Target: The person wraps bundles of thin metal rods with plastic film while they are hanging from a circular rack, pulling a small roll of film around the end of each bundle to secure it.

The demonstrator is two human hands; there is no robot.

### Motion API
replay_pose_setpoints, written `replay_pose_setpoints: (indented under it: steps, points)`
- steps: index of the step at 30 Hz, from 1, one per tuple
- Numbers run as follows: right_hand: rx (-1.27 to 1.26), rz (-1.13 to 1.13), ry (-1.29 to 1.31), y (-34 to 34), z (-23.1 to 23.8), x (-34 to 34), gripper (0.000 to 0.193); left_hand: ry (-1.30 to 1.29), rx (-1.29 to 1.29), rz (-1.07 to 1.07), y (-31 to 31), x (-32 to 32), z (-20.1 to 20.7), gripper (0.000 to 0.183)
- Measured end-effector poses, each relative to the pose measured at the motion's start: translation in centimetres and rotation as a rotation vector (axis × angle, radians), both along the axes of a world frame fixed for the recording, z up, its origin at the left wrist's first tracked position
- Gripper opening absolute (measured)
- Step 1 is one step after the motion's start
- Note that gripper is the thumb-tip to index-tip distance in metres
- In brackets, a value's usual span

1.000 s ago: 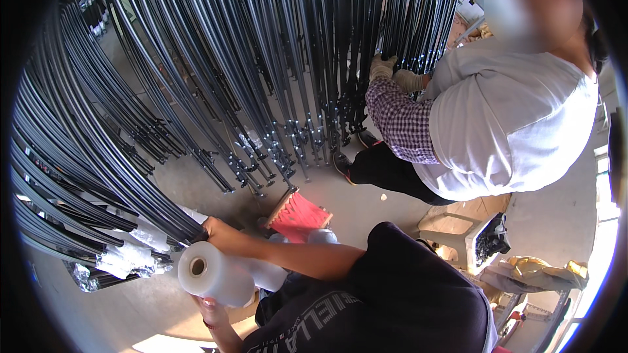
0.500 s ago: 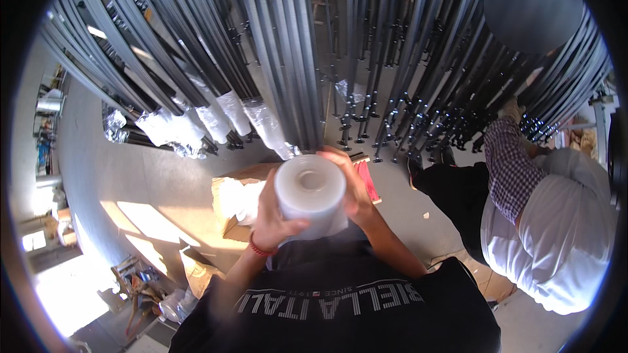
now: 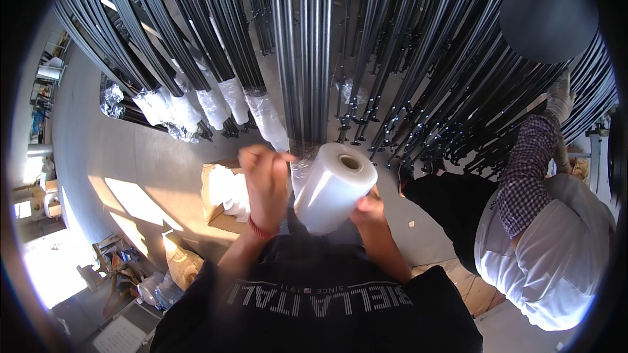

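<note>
A roll of clear stretch film is tilted in front of me, its open core end up and to the right. My right hand is closed on its lower right side. To the left of the roll, apart from it, my left hand is raised with curled fingers, slightly blurred. Whether it pinches a film edge is not clear. Just beyond my hands stands a bundle of dark metal tubes, with clear film around its lower end between the left hand and the roll.
Film-wrapped tube bundles stand to the left; many dark rods stand to the right. An open cardboard box with white material is on the floor at left. A co-worker bends close on my right, a gloved hand at the rods.
The roll has gone from upright between both hands to tilted in the right hand, further right. My left hand has left it and moved up. The co-worker's arm has reached further out.
</note>
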State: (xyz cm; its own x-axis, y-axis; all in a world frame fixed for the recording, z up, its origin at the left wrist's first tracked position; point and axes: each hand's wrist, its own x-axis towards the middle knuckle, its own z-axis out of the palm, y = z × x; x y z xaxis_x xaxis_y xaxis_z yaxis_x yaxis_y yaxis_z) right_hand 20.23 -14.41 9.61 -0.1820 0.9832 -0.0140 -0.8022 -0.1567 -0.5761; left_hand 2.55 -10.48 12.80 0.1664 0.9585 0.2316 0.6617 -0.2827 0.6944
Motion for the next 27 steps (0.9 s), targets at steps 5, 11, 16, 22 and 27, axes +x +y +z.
replay_pose_setpoints:
  steps: [5,11,16,22,27]
  points:
    - [-0.017,0.004,0.049,-0.3,-1.8,-0.5,0.084,-0.748,-0.511,-0.555,6.6,-0.2,-1.7,0.045]
    - [-0.085,-0.141,0.073,-2.0,-3.8,-0.9,0.084,-0.98,-0.88,-0.696,5.8,0.2,-2.9,0.047]
    - [-0.1,-0.224,0.06,-3.3,-7.4,1.2,0.075,-1.031,-0.898,-0.715,5.1,-0.7,-3.9,0.049]
    - [-0.057,-0.36,-0.445,1.9,-8.5,3.2,0.053,-1.097,-0.931,-0.736,4.5,-1.8,-4.6,0.048]
    - [-0.116,-0.252,-0.341,6.7,-13.7,-0.1,0.035,-0.897,-0.784,-0.718,5.2,-1.5,-3.9,0.051]
